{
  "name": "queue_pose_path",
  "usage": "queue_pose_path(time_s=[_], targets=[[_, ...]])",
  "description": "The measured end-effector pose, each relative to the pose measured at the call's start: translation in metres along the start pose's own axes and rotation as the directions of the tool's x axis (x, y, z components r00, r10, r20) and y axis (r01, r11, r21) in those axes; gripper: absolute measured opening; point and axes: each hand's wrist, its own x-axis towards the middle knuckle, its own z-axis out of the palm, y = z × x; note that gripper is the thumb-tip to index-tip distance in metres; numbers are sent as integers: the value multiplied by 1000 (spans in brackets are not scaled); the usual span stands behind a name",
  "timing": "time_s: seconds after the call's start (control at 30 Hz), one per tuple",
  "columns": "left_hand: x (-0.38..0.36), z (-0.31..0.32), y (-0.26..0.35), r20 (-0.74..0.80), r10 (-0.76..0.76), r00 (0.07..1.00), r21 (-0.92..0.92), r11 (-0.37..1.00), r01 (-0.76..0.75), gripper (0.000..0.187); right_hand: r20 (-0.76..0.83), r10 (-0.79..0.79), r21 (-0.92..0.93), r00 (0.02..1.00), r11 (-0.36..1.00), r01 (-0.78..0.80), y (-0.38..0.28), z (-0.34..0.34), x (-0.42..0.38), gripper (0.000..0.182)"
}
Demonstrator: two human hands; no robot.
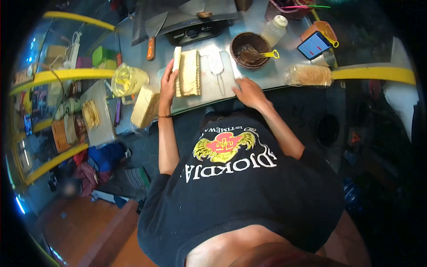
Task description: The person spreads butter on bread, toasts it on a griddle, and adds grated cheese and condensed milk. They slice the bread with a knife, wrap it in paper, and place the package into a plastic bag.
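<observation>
My left hand (168, 84) is closed on a bread slice (177, 66) along the left side. Beside that slice, more pale bread with ridged crust edges (190, 73) lies on a white board (207, 91). To its right rests a flat perforated tool with a wire handle (216, 64). My right hand (250, 92) is at the board's right edge, fingers bent together below a narrow pale strip that may be a blade or the board's rim. What those fingers hold, if anything, I cannot make out. A brown bowl (250, 42) with dark contents and a yellow-handled utensil stands beyond it.
A griddle (195, 31) stands at the back, with a wooden-handled spatula (151, 46) beside it. Left are a plastic tub (129, 80) and a bagged loaf (145, 107). Right are a phone (314, 45), a clear bottle (275, 31) and a wrapped loaf (308, 75).
</observation>
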Motion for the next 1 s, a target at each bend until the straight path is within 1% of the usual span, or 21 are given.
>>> queue_pose_path(time_s=[0.03,0.07,0.1,0.13,0.17,0.2,0.23,0.27,0.3,0.37,0.43,0.53,0.6,0.67,0.7,0.77,0.8,0.83,0.9,0.97,1.0], targets=[[2,-1,-2,-28,-9,1000,20,1000,10,50,304,123,275,945,938,-211,-9,-41,12,33],[5,0,-10,-78,4,997,-10,1000,-5,50,602,137,447,787,758,-474,-30,-111,36,29],[7,-6,-20,-85,-45,995,-127,991,34,49,578,105,562,810,668,-488,-67,-176,64,20],[11,-9,-28,-85,-92,992,-242,968,69,49,95,-193,558,977,822,109,-82,-202,76,21],[8,-8,-17,-19,-111,994,-348,933,97,48,-73,-331,496,941,806,322,-103,-234,90,24],[4,-13,-18,-7,-159,987,-416,898,142,47,-243,-332,605,911,682,410,-133,-257,97,18],[-1,-14,-18,-16,-133,991,-390,913,117,47,-346,-489,519,801,611,597,-154,-276,101,16],[2,-13,-16,-35,-86,996,-374,925,67,47,-421,-647,399,636,497,770,-168,-290,105,15],[11,-13,-18,-12,-60,998,-383,922,51,47,-413,-695,374,588,459,806,-182,-297,102,13],[7,-19,-32,-28,-139,990,-426,897,114,48,-360,-582,403,729,608,684,-202,-308,90,10],[5,-12,-25,34,-126,992,-481,867,126,48,-314,-466,426,827,710,561,-214,-313,77,8],[3,-13,-23,4,-120,993,-474,874,108,47,-307,-225,435,925,831,347,-229,-326,66,8],[4,-17,-29,15,-73,997,-454,888,72,47,-278,-151,460,949,846,269,-226,-334,60,10],[-2,-5,0,-45,-164,985,-384,914,135,46,-251,-197,490,948,818,300,-215,-339,58,13],[-2,-7,-5,12,-157,988,-440,886,146,45,-247,-190,491,950,821,291,-206,-341,52,13],[-6,-15,-13,-2,-173,985,-457,876,152,45,-232,-354,771,906,501,393,-181,-337,51,15],[3,-11,-18,1,-168,986,-487,861,147,45,-235,-381,765,894,495,412,-162,-336,52,15],[6,-13,-20,28,-134,991,-472,872,131,47,-382,-294,659,876,578,482,-148,-332,62,9],[9,-18,-28,15,-132,991,-445,887,125,48,-655,-86,464,751,739,489,-115,-309,57,5],[9,-17,-29,-2,-108,994,-426,900,97,49,-869,49,266,492,884,384,-72,-282,60,17],[8,-15,-26,-16,-101,995,-435,897,84,49,-683,334,564,650,807,177,-23,-259,58,14]])
